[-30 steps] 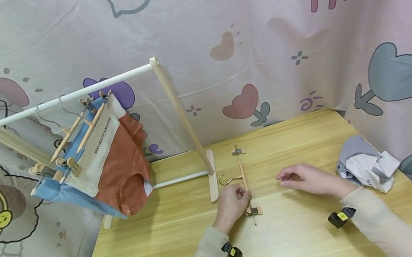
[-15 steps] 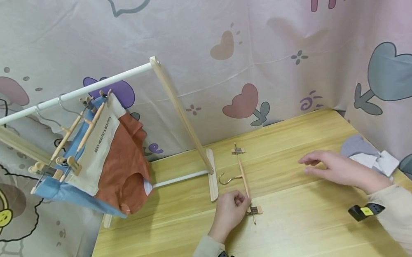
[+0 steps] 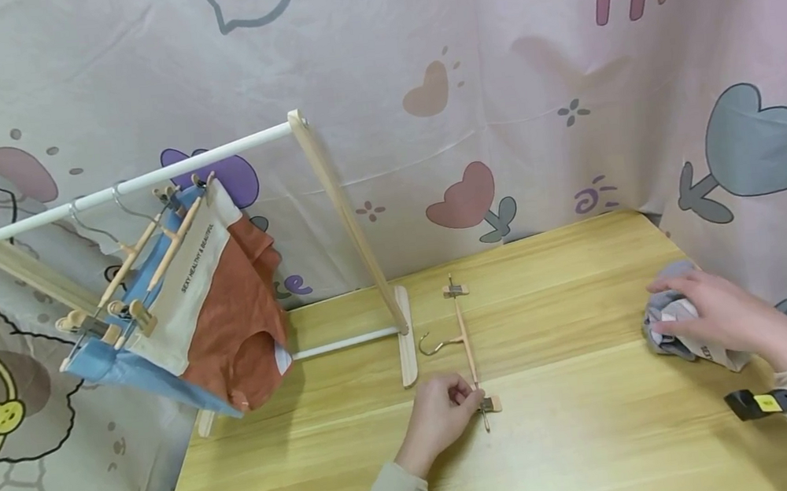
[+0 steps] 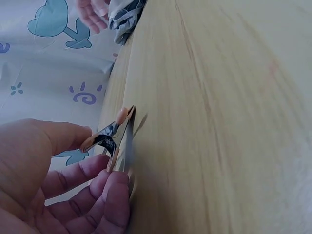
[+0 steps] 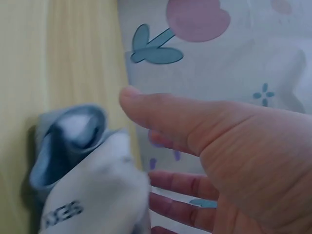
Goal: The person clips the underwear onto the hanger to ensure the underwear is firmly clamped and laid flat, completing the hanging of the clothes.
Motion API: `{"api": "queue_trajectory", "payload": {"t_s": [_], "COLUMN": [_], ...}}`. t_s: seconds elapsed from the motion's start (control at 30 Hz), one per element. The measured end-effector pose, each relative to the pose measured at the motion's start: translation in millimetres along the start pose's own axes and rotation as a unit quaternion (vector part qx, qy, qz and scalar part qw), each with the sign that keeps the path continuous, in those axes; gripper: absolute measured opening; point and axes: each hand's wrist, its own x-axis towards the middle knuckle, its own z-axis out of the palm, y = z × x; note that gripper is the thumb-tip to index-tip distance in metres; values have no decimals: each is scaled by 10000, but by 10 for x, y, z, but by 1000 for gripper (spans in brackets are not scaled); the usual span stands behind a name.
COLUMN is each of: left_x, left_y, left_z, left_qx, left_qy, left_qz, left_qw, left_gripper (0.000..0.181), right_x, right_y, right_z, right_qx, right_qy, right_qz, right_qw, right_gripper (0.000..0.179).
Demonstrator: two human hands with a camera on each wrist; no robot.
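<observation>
A wooden clip hanger (image 3: 465, 335) with a brass-coloured hook lies on the table. My left hand (image 3: 437, 423) is at its near end. There it pinches the levers of the clip (image 4: 108, 139) between thumb and fingers, as the left wrist view shows. At the table's right side lies a crumpled grey and white garment (image 3: 663, 322) with dark lettering. My right hand (image 3: 738, 317) is over and beside it, thumb and fingers spread. In the right wrist view the garment (image 5: 100, 195) sits by the fingers, and no grip on it shows.
On the left stands a small rack (image 3: 214, 154) with a white rail. Two hangers on it bear a blue garment (image 3: 158, 383) and a rust and cream one (image 3: 230, 324). A printed curtain (image 3: 361, 59) borders the back and right of the wooden table (image 3: 561, 435).
My right hand has moved right, from the middle of the table to the grey and white garment. My left hand has slid slightly toward the hanger's near clip.
</observation>
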Motion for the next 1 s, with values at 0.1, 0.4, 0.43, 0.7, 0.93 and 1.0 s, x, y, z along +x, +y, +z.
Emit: {"api": "queue_trajectory", "payload": {"t_s": [0.1,0.4,0.43,0.7,0.93,1.0], "left_x": [-18,-52,-55,-88,-107,-106], "left_y": [-7,-12,-10,-11,-19,-16], "left_z": [11,33,34,37,33,22], "left_qx": [-1,34,33,37,291,370], "left_qy": [-13,-18,-18,-60,-16,2], "left_qz": [-47,-9,-2,-69,29,35], "left_qw": [10000,10000,10000,10000,9996,9993], "left_gripper": [21,22,22,23,22,21], "right_x": [-39,-74,-76,-32,6,30], "right_y": [79,254,267,352,289,227], "right_z": [44,172,180,271,256,234], "right_qx": [-174,-269,-238,-169,-112,-23], "right_qy": [-45,-168,-188,-194,-268,-199], "right_qz": [79,307,337,255,454,426], "right_qw": [9998,9990,9990,9993,9985,9989], "right_gripper": [78,79,77,58,54,54]}}
